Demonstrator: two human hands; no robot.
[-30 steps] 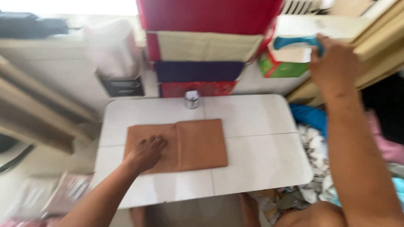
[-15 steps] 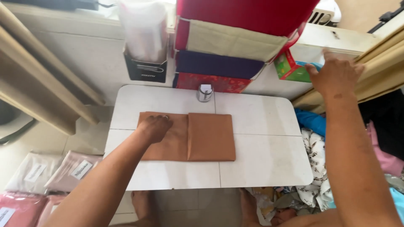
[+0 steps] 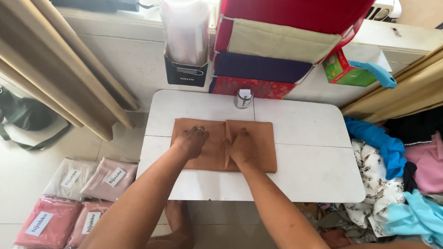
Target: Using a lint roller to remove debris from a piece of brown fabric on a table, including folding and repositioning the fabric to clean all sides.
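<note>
Nearby, a metal tin [image 3: 243, 98] — behind the brown cloth [image 3: 258, 138] (folded).

Folded cloth [image 3: 251, 147] showing plain tan-brown on the white surface [image 3: 304, 138]. At 12 o'clock, hanging organiser [image 3: 277, 41] showing red, beige, purple, and patterned red pockets. At 2 o'clock, green box [image 3: 344, 71]. At 8 o'clock, bagged fabrics [image 3: 74, 198] showing pink, mauve, pale grey.
</note>
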